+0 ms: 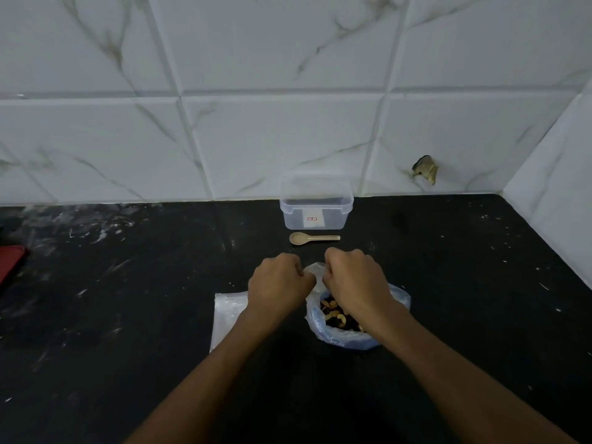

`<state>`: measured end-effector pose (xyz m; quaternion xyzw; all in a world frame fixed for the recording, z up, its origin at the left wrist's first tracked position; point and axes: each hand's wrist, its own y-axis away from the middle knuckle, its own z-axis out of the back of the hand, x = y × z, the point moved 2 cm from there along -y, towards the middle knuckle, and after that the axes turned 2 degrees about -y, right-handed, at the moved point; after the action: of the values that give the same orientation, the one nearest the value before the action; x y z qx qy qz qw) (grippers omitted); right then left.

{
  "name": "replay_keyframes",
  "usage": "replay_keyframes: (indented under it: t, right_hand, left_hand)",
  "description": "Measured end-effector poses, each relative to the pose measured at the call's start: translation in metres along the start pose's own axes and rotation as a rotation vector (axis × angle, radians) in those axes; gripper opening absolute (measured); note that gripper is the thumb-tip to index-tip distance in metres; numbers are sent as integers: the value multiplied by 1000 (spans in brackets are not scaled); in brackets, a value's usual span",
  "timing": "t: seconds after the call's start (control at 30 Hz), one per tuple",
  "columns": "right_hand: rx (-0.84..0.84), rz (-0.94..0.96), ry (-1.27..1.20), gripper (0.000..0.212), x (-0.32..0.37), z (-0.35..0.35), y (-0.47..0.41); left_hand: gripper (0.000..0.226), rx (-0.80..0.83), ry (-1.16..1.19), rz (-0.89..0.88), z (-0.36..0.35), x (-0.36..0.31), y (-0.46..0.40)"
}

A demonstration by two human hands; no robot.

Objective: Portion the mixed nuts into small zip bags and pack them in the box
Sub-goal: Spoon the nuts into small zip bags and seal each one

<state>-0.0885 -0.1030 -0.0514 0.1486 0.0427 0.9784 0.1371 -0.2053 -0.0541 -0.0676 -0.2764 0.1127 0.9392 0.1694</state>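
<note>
A large clear plastic bag (339, 339) stands open on the black counter, with mixed nuts (336, 314) showing inside. My left hand (278, 280) and my right hand (355, 277) are both closed on a small clear zip bag (311, 271), held between them just above the big bag's far rim. Most of the small bag is hidden by my fingers. A flat stack of clear zip bags (226, 315) lies left of my left wrist. A clear plastic box (316, 205) stands open by the wall, with a small beige spoon (312, 238) lying in front of it.
The black counter (128, 299) is streaked with white marks. Marble-look wall tiles rise behind it and at the right corner. A red object (11, 262) sits at the left edge. A broken patch in the tile (426, 169) shows at the right of the box.
</note>
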Motion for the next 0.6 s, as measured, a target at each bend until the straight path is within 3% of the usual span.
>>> replay_keyframes:
  t: [0.1,0.23,0.33,0.4,0.5,0.6]
  right_hand:
    - [-55,-2,-63,11,-1,2,-1]
    - [1,-22,28,12,-4,4,-5]
    - [7,-16,-1,8,-7,6,-7]
    - [18,-36,-75,7,-10,10,-10]
    - [27,-64,-166,9,-13,15,-16]
    - [78,-64,-180,7,-12,16,-22]
  left_hand:
    - [29,72,162,3,-4,0,-3]
    - [26,38,150,-9,-5,3,-6]
    - [21,41,170,-86,-7,5,-6]
    - [18,120,331,-154,-10,11,-5]
    - [90,361,491,-230,-19,24,1]
    - [119,351,397,-303,-32,27,2]
